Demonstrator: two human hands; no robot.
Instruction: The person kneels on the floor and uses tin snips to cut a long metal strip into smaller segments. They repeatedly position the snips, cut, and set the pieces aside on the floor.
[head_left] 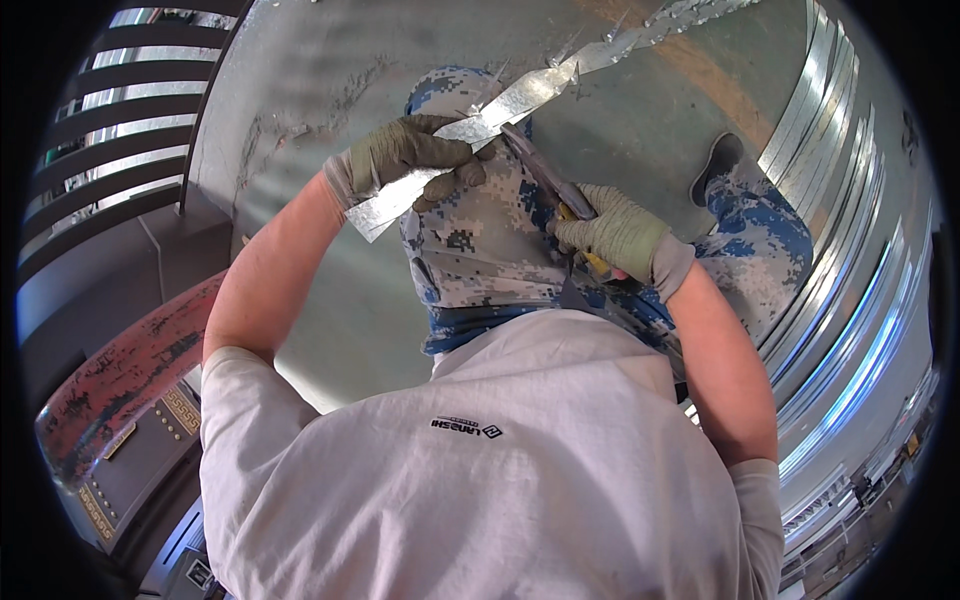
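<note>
My left hand [415, 162], in a grey-green work glove, is closed around a long shiny sheet-metal strip [525, 98]. The strip slants from below that hand up to the far right, with jagged spikes sticking up along its far stretch. In my right hand [618, 233], also gloved, are the handles of metal snips [545, 175]; a bit of yellow shows at the grip. The snips' jaws reach the strip's near edge just right of my left hand. Whether the jaws are closed on the metal I cannot tell. Beneath both hands are my camouflage-trousered legs [470, 235].
Many long metal strips [815, 130] lie along the right side on the greenish floor [330, 80]. At the left stands a dark slatted metal frame [150, 110]. Below it are a worn red curved piece [130, 385] and a brown panel with gold trim [140, 460].
</note>
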